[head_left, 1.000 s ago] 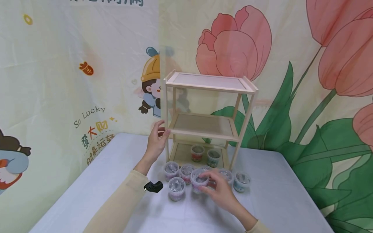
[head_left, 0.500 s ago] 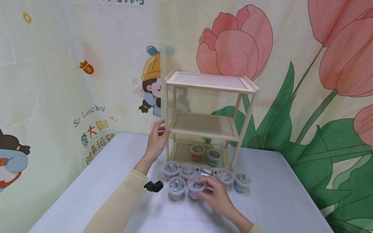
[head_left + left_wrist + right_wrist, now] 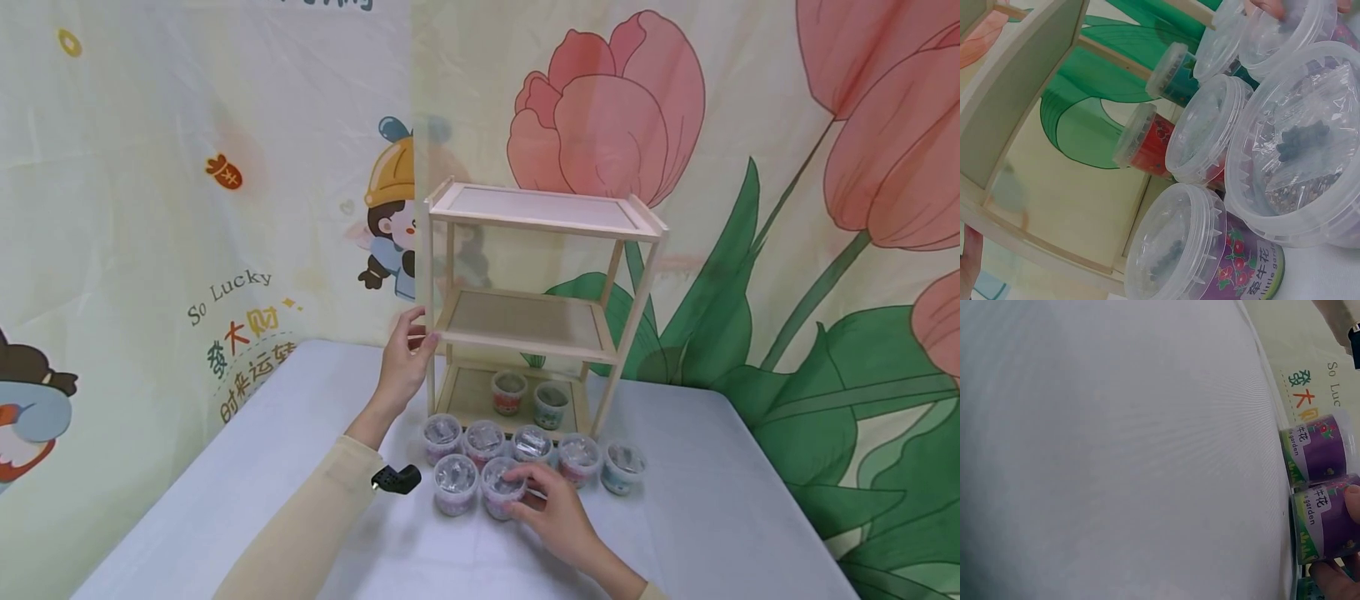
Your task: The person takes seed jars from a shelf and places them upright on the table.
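My left hand [image 3: 405, 364] grips the left front post of a three-tier wooden shelf [image 3: 525, 347] at its middle tier. In the head view my right hand [image 3: 558, 514] holds a clear-lidded plastic cup [image 3: 498, 487] by its right side, at the front of a group of similar cups. That cup stands upright beside another purple cup [image 3: 455, 486]; the right wrist view shows its purple label [image 3: 1335, 519] with thumb and fingers on it. Small packets show through several lids, such as the lid [image 3: 1300, 144] nearest the left wrist camera.
Several more cups stand in a row before the shelf, ending with a teal one [image 3: 622, 468] at right. A red cup [image 3: 508, 393] and a green cup [image 3: 551, 406] sit on the bottom tier. A white cloth covers the table [image 3: 720, 500]; printed curtains [image 3: 300, 167] hang behind.
My right hand has brought the held cup toward me and slightly left, down beside the other front cup. My left hand has stayed on the shelf post.
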